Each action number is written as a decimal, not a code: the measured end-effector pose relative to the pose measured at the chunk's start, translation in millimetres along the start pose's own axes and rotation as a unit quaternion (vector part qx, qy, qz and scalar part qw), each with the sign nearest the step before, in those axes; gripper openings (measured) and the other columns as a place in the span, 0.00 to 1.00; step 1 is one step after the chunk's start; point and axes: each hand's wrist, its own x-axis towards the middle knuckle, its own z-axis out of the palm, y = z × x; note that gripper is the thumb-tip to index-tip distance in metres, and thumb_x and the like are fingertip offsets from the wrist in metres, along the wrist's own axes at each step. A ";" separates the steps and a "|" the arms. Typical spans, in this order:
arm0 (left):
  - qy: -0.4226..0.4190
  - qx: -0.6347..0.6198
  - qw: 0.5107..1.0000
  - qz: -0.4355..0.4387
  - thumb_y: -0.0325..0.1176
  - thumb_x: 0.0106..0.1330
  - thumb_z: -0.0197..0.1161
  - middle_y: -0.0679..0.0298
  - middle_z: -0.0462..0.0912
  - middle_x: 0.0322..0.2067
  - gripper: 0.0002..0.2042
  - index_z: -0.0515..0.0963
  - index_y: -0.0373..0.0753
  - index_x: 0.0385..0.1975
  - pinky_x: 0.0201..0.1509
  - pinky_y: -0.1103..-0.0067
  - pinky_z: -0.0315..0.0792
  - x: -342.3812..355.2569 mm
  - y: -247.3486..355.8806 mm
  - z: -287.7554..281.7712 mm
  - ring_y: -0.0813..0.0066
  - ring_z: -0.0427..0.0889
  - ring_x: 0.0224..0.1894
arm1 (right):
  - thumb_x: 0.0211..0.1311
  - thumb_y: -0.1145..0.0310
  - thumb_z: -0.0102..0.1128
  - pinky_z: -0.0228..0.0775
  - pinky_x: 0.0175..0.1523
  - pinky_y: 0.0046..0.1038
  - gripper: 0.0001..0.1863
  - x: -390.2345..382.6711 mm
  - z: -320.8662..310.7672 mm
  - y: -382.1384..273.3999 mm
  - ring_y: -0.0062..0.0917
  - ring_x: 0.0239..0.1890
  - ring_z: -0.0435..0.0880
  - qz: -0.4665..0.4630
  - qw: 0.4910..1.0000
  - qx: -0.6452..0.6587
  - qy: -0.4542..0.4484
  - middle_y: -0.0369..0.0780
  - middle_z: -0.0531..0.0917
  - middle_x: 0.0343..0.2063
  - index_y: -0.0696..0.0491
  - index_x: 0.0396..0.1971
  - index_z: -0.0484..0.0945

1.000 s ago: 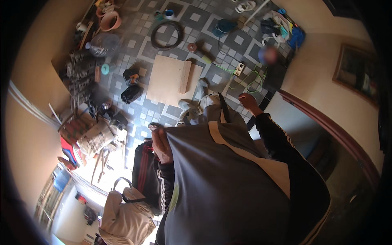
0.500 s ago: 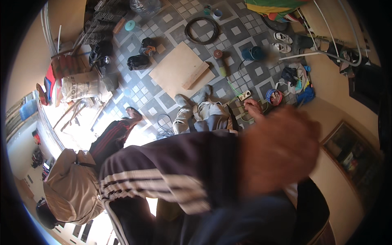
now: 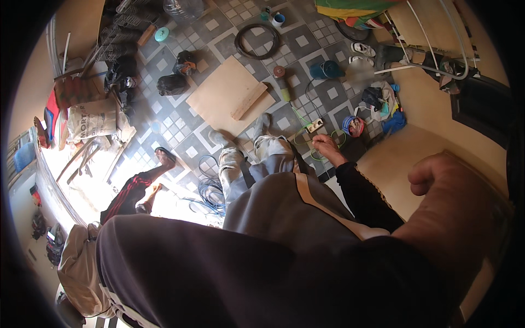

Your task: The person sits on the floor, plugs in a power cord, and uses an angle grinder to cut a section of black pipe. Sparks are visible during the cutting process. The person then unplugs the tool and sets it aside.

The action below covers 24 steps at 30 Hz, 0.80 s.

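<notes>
My left arm, in a dark sleeve, crosses low in front of my body. My left hand [image 3: 451,199] is at the right, large and close, beside the tan wall. Its fingers are curled in, and nothing shows in them. My right hand [image 3: 328,150] hangs above the floor, its black sleeve behind it. Its fingers are bent together, with no object visible. Nearest below it are a power strip [image 3: 313,126] and a yellow-green cord. An angle grinder [image 3: 283,85] lies farther off, beside a wooden board [image 3: 219,87] with a wood block [image 3: 249,102] on it.
A person in a tan jacket [image 3: 82,270] sits at the left. A coiled black hose [image 3: 257,41], a dark teal power tool [image 3: 326,70], black bags [image 3: 172,85] and a patterned tub [image 3: 354,126] are on the tiled floor. Blue cable [image 3: 210,191] lies near my feet. A metal frame [image 3: 432,68] stands right.
My left hand has swung farther right, uncovering my right sleeve and my lap. The whole scene has shifted slightly left. My right hand still hangs near the power strip.
</notes>
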 end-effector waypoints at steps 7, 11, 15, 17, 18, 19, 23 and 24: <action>0.054 -0.171 0.969 -0.171 0.30 0.65 0.65 0.57 0.82 0.38 0.12 0.82 0.37 0.47 0.38 0.73 0.84 -141.9 -11.8 -3.1 0.68 0.88 0.38 | 0.64 0.64 0.68 0.77 0.48 0.35 0.13 -19.7 34.3 -14.0 0.29 0.43 0.87 -0.039 0.994 0.024 0.100 0.41 0.88 0.38 0.55 0.43 0.85; 0.115 -0.228 0.842 -0.475 0.34 0.72 0.64 0.52 0.83 0.42 0.16 0.78 0.37 0.56 0.42 0.65 0.82 -316.4 -46.5 140.9 0.55 0.88 0.36 | 0.62 0.66 0.66 0.73 0.37 0.31 0.10 -36.4 93.9 -22.7 0.23 0.32 0.82 -0.001 0.968 0.216 0.127 0.37 0.84 0.29 0.56 0.39 0.84; -0.018 -0.119 0.673 -0.730 0.41 0.67 0.67 0.52 0.84 0.43 0.20 0.78 0.42 0.56 0.52 0.60 0.79 -546.4 22.0 345.2 0.49 0.84 0.46 | 0.61 0.64 0.67 0.71 0.31 0.30 0.10 -54.8 177.8 -22.4 0.21 0.25 0.79 0.039 0.972 0.189 0.132 0.35 0.81 0.23 0.55 0.35 0.84; -0.038 -0.201 0.611 -0.765 0.46 0.68 0.63 0.51 0.87 0.46 0.20 0.82 0.43 0.55 0.58 0.59 0.77 -636.4 83.3 434.3 0.46 0.82 0.54 | 0.61 0.63 0.67 0.71 0.29 0.30 0.10 -62.1 216.3 -24.1 0.21 0.25 0.79 0.071 0.976 0.163 0.123 0.35 0.81 0.23 0.54 0.35 0.84; -0.065 -0.237 0.541 -0.805 0.48 0.68 0.63 0.51 0.85 0.48 0.22 0.80 0.43 0.57 0.59 0.58 0.75 -678.0 114.0 460.7 0.48 0.81 0.56 | 0.61 0.62 0.67 0.71 0.29 0.30 0.10 -69.7 231.7 -23.9 0.22 0.26 0.80 0.098 0.972 0.184 0.104 0.35 0.81 0.23 0.53 0.34 0.84; -0.051 -0.278 0.463 -0.840 0.50 0.69 0.62 0.52 0.83 0.50 0.24 0.78 0.42 0.58 0.60 0.58 0.74 -715.3 136.2 475.4 0.49 0.79 0.57 | 0.61 0.62 0.67 0.71 0.29 0.31 0.10 -74.1 247.5 -26.0 0.22 0.26 0.80 0.145 0.961 0.217 0.087 0.35 0.81 0.23 0.53 0.34 0.84; 0.112 -0.385 0.215 -0.890 0.58 0.70 0.61 0.54 0.77 0.59 0.32 0.71 0.41 0.66 0.65 0.57 0.69 -795.2 149.6 477.7 0.53 0.72 0.65 | 0.64 0.55 0.65 0.72 0.30 0.33 0.15 -72.2 290.6 -41.8 0.24 0.28 0.81 0.159 0.959 0.219 0.088 0.35 0.81 0.25 0.52 0.37 0.82; 0.158 -0.405 0.177 -0.883 0.60 0.70 0.60 0.54 0.75 0.61 0.34 0.69 0.40 0.68 0.67 0.56 0.68 -802.3 145.3 474.3 0.54 0.70 0.66 | 0.66 0.51 0.65 0.72 0.32 0.35 0.18 -72.1 297.5 -46.6 0.25 0.31 0.81 0.157 0.955 0.233 0.091 0.36 0.81 0.28 0.52 0.39 0.81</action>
